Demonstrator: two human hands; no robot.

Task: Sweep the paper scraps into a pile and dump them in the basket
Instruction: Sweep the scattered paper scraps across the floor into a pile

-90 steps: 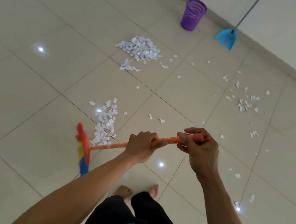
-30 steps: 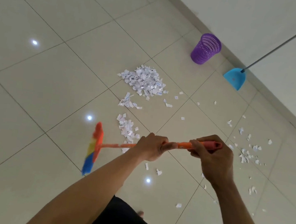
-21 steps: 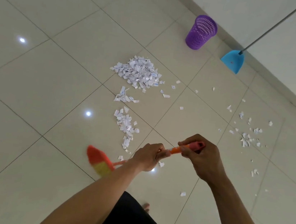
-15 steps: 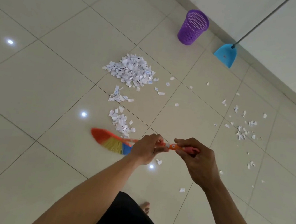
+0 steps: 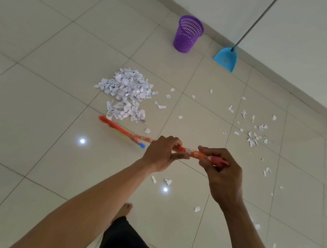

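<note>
Since half a second ago the broom head (image 5: 116, 127) has swung up across the tiled floor (image 5: 36, 107) and pushed the loose strip of scraps ahead of it. That strip, which then lay apart below the heap, is now bunched into a clump (image 5: 128, 111) touching the near edge of the main pile (image 5: 125, 87). The head lies just under the clump, blurred, showing orange, yellow and a blue tip. Both hands keep their hold: the left hand (image 5: 161, 153) has its fingers curled round the patterned orange handle (image 5: 191, 153), and the right hand (image 5: 222, 173) wraps fingers and thumb round the pink grip at its end. The main pile is a rough mound of small torn white pieces, some with blue print, lying mid-floor between the person and the purple mesh basket (image 5: 188, 34), well apart from it. Stray scraps (image 5: 254, 136) lie thinly scattered to the right, with a few near the hands. A blue dustpan (image 5: 226, 59) stands beside the basket, its long handle against the wall.
</note>
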